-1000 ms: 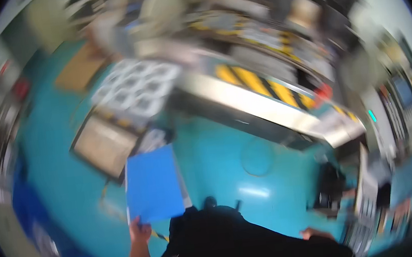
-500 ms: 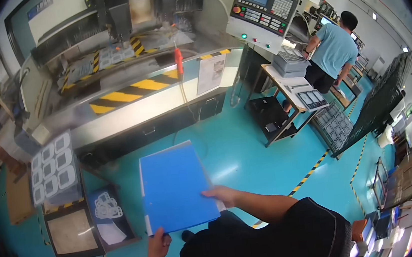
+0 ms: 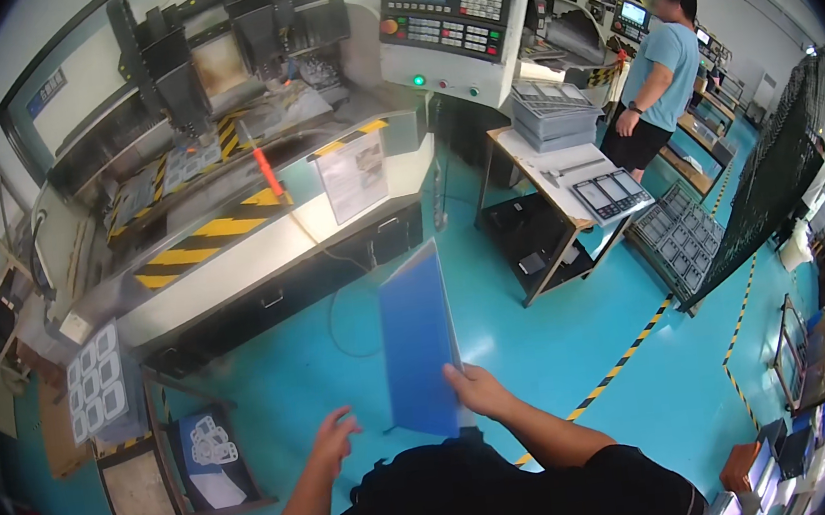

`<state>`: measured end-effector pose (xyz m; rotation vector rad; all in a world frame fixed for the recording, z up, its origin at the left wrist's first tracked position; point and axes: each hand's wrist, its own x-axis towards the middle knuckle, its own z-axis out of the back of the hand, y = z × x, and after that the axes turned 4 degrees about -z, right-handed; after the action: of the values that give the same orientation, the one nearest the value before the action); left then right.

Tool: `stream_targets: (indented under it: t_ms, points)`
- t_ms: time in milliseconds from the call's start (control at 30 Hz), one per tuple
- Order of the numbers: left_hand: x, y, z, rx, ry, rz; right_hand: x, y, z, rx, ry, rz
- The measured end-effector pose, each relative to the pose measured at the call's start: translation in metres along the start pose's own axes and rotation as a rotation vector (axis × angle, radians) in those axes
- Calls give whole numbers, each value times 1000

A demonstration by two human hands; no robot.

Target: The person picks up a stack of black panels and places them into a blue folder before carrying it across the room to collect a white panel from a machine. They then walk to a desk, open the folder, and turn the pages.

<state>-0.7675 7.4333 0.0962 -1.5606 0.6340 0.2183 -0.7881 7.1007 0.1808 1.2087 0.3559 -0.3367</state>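
A flat blue folder [image 3: 418,347], with pale sheet edges showing along its right side, is tilted nearly edge-on in front of me. My right hand [image 3: 479,389] grips its right edge, thumb on the near face; the other fingers are mostly hidden behind. To the left of the folder, and apart from it, my left hand [image 3: 333,439] hangs in the air with its fingers spread and nothing in them.
Ahead stands a large machine [image 3: 258,223] with a striped front edge and a control panel [image 3: 453,22]. A work table [image 3: 555,177] with stacked grey trays [image 3: 553,112] is at the right, a person [image 3: 664,70] behind it. A low cart [image 3: 140,487] stands at left.
My left hand has let go of the folder's lower left corner. The folder has swung right and turned edge-on in my right hand. The person at the back has turned and stands more upright.
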Motion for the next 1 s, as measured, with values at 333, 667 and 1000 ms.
stream_targets:
  t_ms: [333, 667, 1000]
  points:
    - [90, -99, -295, 862, 419, -323, 10, -38, 141, -319, -356, -95]
    - [169, -128, -345, 857, 600, -431, 44, -71, 224, 24, -438, -166]
    - [396, -174, -370, 376, 720, -312, 23, -108, 381, 167, -835, -187]
